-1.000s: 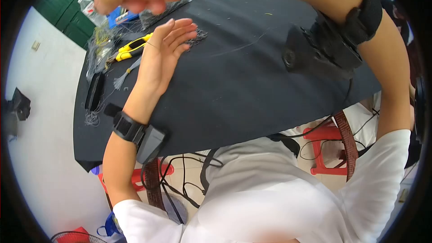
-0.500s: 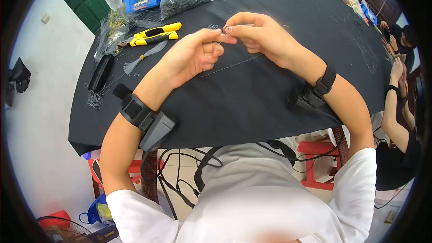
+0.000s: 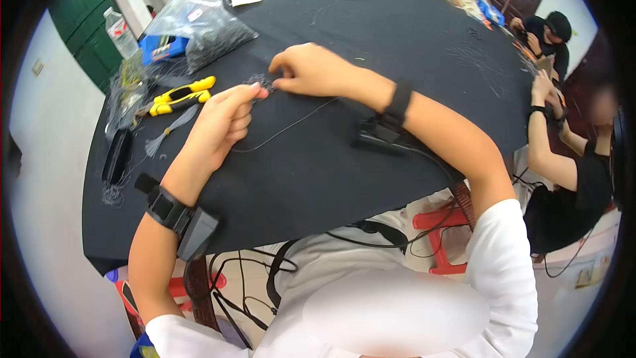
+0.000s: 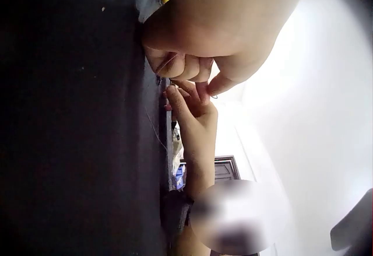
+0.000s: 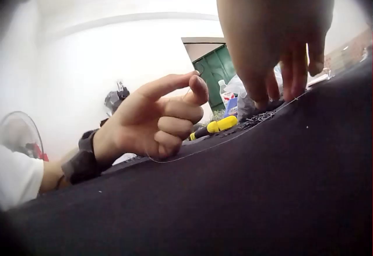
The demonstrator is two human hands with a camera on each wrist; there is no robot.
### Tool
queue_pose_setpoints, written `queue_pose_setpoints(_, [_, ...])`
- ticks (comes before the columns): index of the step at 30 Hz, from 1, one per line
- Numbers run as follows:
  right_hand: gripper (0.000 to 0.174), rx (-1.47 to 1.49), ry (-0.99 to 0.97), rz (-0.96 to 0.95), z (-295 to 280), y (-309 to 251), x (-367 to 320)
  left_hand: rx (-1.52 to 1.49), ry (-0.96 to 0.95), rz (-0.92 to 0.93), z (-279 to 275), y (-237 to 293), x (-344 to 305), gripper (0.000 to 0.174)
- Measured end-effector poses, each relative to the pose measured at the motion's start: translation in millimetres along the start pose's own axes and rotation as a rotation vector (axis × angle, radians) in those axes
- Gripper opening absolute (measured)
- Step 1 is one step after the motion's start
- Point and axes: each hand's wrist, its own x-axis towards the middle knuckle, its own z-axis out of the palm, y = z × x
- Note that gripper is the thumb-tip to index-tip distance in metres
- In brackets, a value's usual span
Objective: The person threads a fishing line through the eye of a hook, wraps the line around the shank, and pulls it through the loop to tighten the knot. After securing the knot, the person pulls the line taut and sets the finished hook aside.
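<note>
My left hand [image 3: 225, 122] pinches a small dark fish hook [image 5: 201, 69] between thumb and forefinger, its curve standing above the fingertips. A thin grey line [image 3: 288, 127] runs from the curled lower fingers of that hand across the black cloth towards the right. My right hand [image 3: 317, 71] is over the table just beyond, thumb and forefinger apart. In the right wrist view its fingers point down, with the tips at a heap of small grey wiry pieces [image 5: 262, 117]. The left wrist view shows the right hand [image 4: 198, 128] behind the left one.
Left of the hands lie yellow-and-black pliers [image 3: 182, 96], a tied grey bundle of strands [image 3: 169, 130] and a black case [image 3: 118, 157]. Behind them stand a clear bag of dark pieces [image 3: 212, 30], a blue box [image 3: 162, 50] and a bottle [image 3: 119, 32]. People [image 3: 553, 139] sit at the right.
A second ago the right arm was raised across the view and the left hand's fingers were extended. Then both hands met at the hook; now the left pinches it and the right has moved apart.
</note>
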Motion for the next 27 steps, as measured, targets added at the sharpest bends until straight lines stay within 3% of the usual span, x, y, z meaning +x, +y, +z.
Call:
queue_pose_setpoints(2, [0.026, -0.169, -0.086, 0.014, 8.1, 1.8, 7.9, 0.029, 0.017, -0.005, 2.6, 1.5, -1.7, 0.02])
queue_pose_setpoints(8, [0.018, -0.036, -0.157, 0.098, 4.2, -4.6, 16.4, 0.027, 0.004, 0.002, 3.5, 1.7, -3.3, 0.021])
queue_pose_setpoints(17, [0.019, 0.035, -0.135, 0.068, 5.3, -4.5, 17.3, 0.052, -0.025, 0.007, 1.6, 1.9, -2.8, 0.02])
queue_pose_setpoints(21, [0.017, 0.152, -0.097, 0.037, 9.0, 1.2, 19.9, 0.045, -0.035, 0.013, 0.8, 0.8, -2.1, 0.02])
queue_pose_setpoints(27, [0.011, 0.187, 0.118, -0.034, -1.5, 0.2, 18.8, -0.136, 0.165, 0.157, -1.2, -1.2, -0.9, 0.021])
